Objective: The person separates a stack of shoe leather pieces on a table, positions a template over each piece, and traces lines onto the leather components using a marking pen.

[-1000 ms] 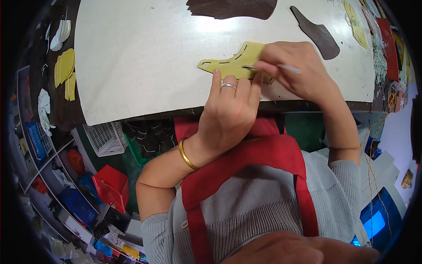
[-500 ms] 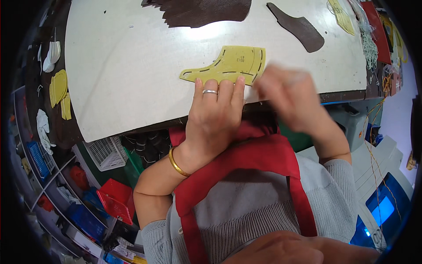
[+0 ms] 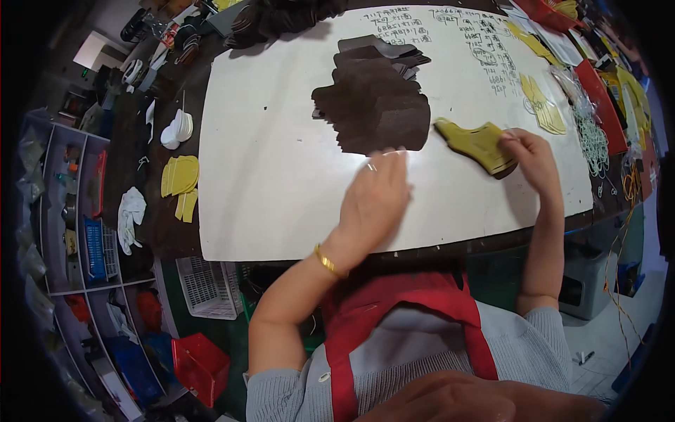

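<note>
A yellow pattern template (image 3: 477,143), shaped like a shoe-upper piece with dashed slots, is tilted at the right of the white board. My right hand (image 3: 532,158) pinches it by its right end. A dark brown edge, apparently the leather piece, shows just beneath the template. My left hand (image 3: 376,197) reaches forward, its fingers stretched out to the near edge of a fanned stack of dark brown leather pieces (image 3: 380,105). The fingertips are somewhat blurred, and whether they touch the top piece is hard to see.
Another dark brown pile (image 3: 281,21) lies at the board's far edge. More yellow templates (image 3: 545,105) sit at the right, beside pale green string (image 3: 590,141). Yellow pieces (image 3: 181,177) and a white cloth (image 3: 131,214) lie left of the white board (image 3: 260,190).
The view has shifted to show more of the far table. My right hand has taken the yellow template from the near edge and moved right. My left hand has left the template for the leather stack.
</note>
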Motion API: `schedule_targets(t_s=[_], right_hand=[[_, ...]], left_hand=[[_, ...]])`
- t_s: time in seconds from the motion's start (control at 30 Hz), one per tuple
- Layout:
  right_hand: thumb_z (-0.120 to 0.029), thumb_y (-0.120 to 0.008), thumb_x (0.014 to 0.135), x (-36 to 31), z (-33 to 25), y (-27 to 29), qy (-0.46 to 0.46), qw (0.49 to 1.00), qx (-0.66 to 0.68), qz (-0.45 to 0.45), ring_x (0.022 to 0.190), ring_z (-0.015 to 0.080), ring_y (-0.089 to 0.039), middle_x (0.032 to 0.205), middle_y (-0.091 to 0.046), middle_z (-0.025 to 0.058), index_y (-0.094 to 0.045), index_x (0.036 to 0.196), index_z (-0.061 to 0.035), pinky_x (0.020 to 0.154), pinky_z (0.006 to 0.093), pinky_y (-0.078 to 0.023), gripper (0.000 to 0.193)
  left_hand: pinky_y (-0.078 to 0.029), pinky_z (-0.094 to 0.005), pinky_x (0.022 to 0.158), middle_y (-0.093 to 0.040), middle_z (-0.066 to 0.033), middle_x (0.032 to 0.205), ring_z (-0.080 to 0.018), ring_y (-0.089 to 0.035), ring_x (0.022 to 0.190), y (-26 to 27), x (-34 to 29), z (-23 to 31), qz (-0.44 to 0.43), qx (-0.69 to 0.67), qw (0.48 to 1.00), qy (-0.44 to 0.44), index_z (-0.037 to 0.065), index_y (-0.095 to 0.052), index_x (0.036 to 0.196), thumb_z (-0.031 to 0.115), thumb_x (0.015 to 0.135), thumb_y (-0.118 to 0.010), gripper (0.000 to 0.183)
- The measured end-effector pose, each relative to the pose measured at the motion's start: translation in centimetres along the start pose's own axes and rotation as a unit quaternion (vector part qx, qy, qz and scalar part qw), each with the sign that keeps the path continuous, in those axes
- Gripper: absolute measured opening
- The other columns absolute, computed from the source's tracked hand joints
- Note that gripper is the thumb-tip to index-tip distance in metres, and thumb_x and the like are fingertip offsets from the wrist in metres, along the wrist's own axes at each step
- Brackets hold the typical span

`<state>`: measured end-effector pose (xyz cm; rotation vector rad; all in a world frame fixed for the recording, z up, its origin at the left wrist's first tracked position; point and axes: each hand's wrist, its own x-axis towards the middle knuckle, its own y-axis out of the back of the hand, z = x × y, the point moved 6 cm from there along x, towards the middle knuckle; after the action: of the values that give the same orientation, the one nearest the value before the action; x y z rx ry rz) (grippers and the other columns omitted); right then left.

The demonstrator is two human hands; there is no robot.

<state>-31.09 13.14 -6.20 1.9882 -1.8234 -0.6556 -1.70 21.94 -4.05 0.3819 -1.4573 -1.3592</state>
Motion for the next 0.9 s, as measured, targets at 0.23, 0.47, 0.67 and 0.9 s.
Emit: schedule_targets(t_s=[0.23,0.47,0.67,0.9], right_hand=[[-0.019,-0.065,0.1,-2.0,-2.5,1.9,0.08,0.979,0.039,0.185,0.084,0.0052,-0.06,0.09,-0.069,0.0008,-0.07,0.112,0.0012,0.071,0.0232,-0.049,0.024],[-0.022,-0.067,0.098,-2.5,-6.4,-10.2,0.083,0.985,0.041,-0.145,0.077,0.0082,-0.062,0.083,-0.07,0.005,-0.071,0.109,0.0015,0.072,0.0252,-0.051,0.027],[-0.026,-0.067,0.097,-3.6,-6.0,-12.5,0.088,0.982,-0.032,-0.165,0.074,0.0153,-0.069,0.082,-0.073,0.012,-0.071,0.108,0.0005,0.07,0.0286,-0.053,0.029],[-0.025,-0.069,0.096,-4.8,-6.6,-12.5,0.115,0.98,-0.102,-0.126,0.076,0.0206,-0.074,0.084,-0.074,0.0132,-0.071,0.107,-0.0017,0.067,0.0297,-0.054,0.026]], left_hand=[[-0.049,-0.0425,0.093,-0.058,-0.0159,0.113,-0.0325,-0.058,0.104,0.0,-3.4,1.4,-0.106,-0.018,0.994,0.019,-0.002,-0.059,0.118,0.016,0.073,-0.083,0.054],[-0.049,-0.0447,0.099,-0.059,-0.0191,0.124,-0.0369,-0.057,0.116,1.1,-6.3,3.3,-0.044,-0.087,0.994,0.039,-0.006,-0.062,0.124,0.019,0.073,-0.083,0.061],[-0.047,-0.0459,0.105,-0.058,-0.0226,0.128,-0.0408,-0.055,0.123,0.6,-7.4,3.3,-0.043,-0.097,0.991,0.076,-0.009,-0.061,0.124,0.021,0.074,-0.083,0.063],[-0.048,-0.0452,0.105,-0.061,-0.0229,0.125,-0.0408,-0.056,0.122,0.3,-7.6,3.2,-0.05,-0.097,0.992,0.071,-0.01,-0.064,0.119,0.02,0.071,-0.084,0.06]])
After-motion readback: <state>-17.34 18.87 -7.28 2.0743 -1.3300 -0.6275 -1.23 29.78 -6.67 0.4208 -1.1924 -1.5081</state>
